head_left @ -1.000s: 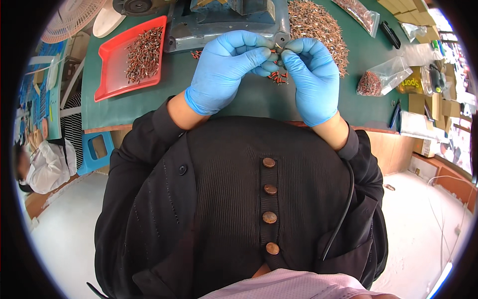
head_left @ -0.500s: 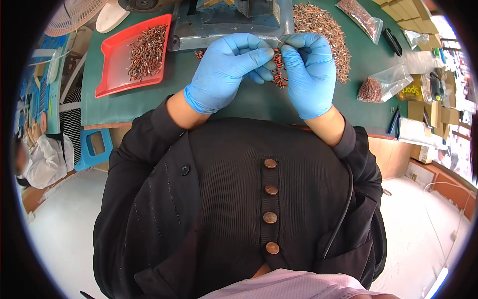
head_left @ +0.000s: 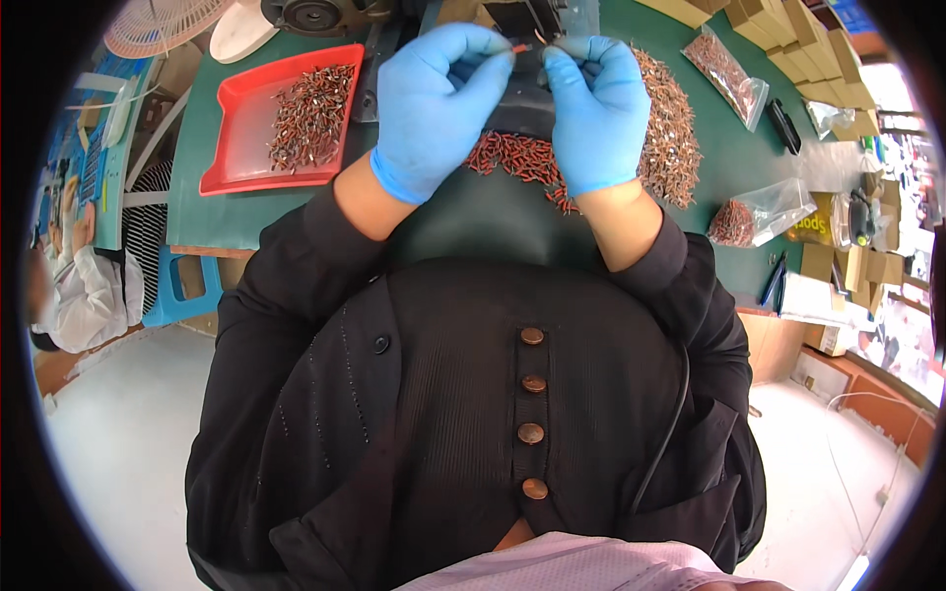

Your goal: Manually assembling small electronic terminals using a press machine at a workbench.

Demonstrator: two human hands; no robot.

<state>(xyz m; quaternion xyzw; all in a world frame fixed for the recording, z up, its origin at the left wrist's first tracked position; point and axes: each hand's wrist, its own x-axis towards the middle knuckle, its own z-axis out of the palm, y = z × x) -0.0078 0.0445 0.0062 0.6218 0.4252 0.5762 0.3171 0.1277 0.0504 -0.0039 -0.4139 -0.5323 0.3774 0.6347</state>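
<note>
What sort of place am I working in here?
Likely a small-parts assembly workshop: the green workbench bears a pile of tiny red components, a red tray with more small parts, and a dark metal machine base.

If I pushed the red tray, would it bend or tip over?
The red tray is probably stiff, since its raised walls hold their shape. It likely won't tip, being wide and shallow. The loose pieces heaped in it might slide.

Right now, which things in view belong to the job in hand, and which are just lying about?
Likely in the job:
small red piece, pinched by the left hand
dark machine
loose red pieces before it
brownish heap
red tray of pieces

Seemingly just lying about:
pink fan
cardboard boxes
black elongated object
</note>
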